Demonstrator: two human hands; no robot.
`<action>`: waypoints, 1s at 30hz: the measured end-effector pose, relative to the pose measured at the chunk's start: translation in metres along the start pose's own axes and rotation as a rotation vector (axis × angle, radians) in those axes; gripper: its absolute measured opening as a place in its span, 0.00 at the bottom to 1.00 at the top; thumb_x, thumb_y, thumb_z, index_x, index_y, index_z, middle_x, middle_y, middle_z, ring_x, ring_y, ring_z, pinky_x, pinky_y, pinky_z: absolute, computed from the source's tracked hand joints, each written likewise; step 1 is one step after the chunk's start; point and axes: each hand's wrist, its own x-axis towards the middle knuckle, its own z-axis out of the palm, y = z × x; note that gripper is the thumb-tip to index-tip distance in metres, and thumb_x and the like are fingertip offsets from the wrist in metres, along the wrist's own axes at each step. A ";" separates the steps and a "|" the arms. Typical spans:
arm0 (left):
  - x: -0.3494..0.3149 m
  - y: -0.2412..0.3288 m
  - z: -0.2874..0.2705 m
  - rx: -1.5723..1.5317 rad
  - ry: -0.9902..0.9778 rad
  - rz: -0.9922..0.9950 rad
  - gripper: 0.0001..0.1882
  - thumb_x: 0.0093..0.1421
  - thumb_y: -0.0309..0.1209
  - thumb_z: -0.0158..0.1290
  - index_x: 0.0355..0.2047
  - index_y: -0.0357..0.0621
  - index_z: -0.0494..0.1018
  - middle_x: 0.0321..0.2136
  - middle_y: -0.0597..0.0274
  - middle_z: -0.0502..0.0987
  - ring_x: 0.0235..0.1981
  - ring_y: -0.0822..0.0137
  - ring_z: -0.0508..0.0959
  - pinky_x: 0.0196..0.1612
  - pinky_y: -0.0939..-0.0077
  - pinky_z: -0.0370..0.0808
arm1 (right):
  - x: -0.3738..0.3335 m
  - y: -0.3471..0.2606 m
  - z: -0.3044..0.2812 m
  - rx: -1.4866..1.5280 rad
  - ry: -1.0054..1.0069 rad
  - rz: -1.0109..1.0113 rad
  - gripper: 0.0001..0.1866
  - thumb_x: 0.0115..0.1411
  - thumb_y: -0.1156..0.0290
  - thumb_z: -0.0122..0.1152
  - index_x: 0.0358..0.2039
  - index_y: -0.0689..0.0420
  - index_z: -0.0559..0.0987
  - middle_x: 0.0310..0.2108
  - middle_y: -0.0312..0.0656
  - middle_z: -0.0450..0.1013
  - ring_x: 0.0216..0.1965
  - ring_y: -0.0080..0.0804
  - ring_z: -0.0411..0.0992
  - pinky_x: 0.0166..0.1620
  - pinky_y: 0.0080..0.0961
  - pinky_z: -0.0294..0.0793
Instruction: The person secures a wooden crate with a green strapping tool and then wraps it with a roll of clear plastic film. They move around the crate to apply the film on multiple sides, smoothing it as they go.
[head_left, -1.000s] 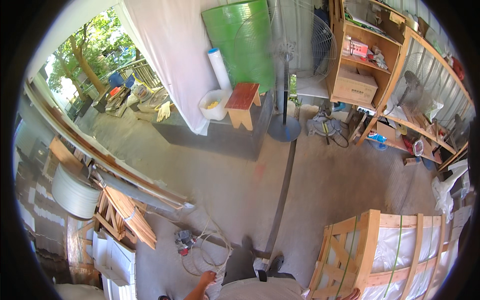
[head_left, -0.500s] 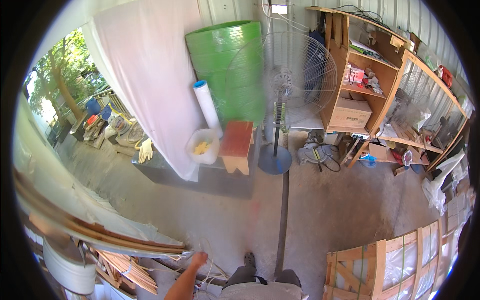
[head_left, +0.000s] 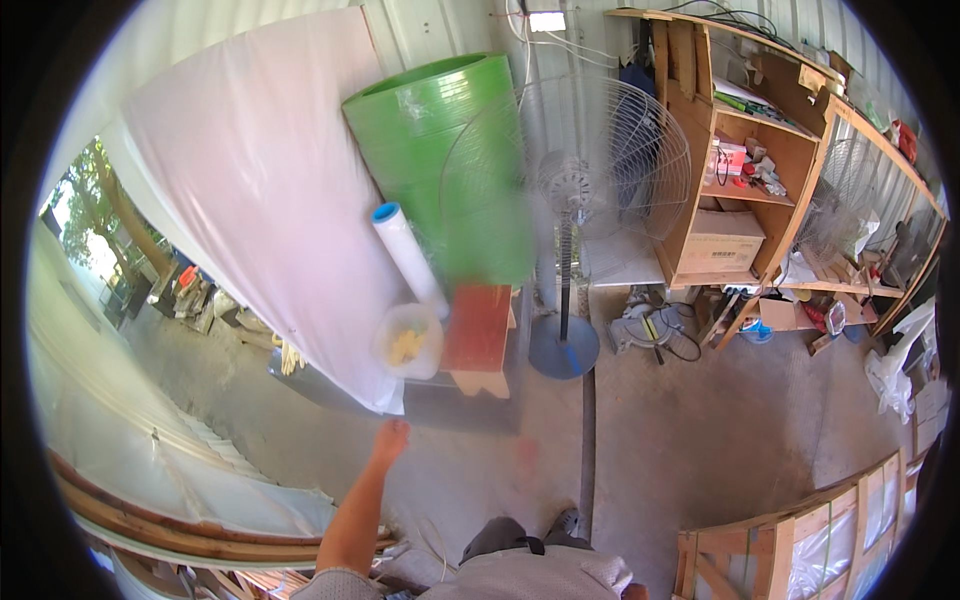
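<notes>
My left hand (head_left: 392, 440) reaches forward with the arm stretched out, its fingertips just below the lower corner of a hanging white plastic sheet (head_left: 270, 200) in the picture. Whether they touch is unclear, and the fingers are too small and smeared to read. Only a bit of skin at the lower edge shows of my right hand (head_left: 635, 592); its fingers are hidden. Beyond the left hand, a whitish plastic tub (head_left: 428, 355) holding yellow pieces stands beside a small red-topped wooden stool (head_left: 478, 325). A white film roll (head_left: 412, 262) with a blue end leans behind them.
A tall pedestal fan (head_left: 565, 345) stands ahead, by a large green wrapped cylinder (head_left: 430, 130). A dark hose (head_left: 588, 440) crosses the concrete floor. Wooden shelves (head_left: 740, 190) and a miter saw (head_left: 645, 325) are at the right. A slatted crate (head_left: 790, 550) is near right, timber boards (head_left: 200, 535) near left.
My left hand has swung forward from beside the timber boards toward the sheet's corner. My view has shifted, so the fan, tub and stool sit lower; a foot has stepped forward.
</notes>
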 end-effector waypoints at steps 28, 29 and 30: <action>0.442 0.303 -0.066 0.890 0.240 0.468 0.26 0.55 0.50 0.55 0.36 0.35 0.73 0.33 0.42 0.80 0.37 0.45 0.80 0.42 0.54 0.76 | -0.098 -0.093 0.228 0.428 0.444 0.104 0.15 0.56 0.67 0.53 0.39 0.66 0.75 0.29 0.49 0.76 0.24 0.38 0.77 0.23 0.30 0.76; 0.439 0.299 -0.061 0.870 0.252 0.450 0.25 0.56 0.50 0.54 0.36 0.35 0.73 0.33 0.42 0.80 0.37 0.45 0.80 0.43 0.54 0.76 | -0.098 -0.094 0.232 0.438 0.434 0.092 0.16 0.56 0.67 0.54 0.39 0.66 0.75 0.30 0.49 0.76 0.24 0.38 0.77 0.23 0.30 0.76; 0.436 0.294 -0.059 0.857 0.264 0.425 0.25 0.56 0.49 0.53 0.35 0.34 0.73 0.34 0.42 0.80 0.37 0.44 0.80 0.43 0.53 0.75 | -0.096 -0.096 0.236 0.446 0.431 0.085 0.16 0.56 0.66 0.54 0.39 0.66 0.75 0.30 0.49 0.77 0.24 0.38 0.77 0.23 0.30 0.76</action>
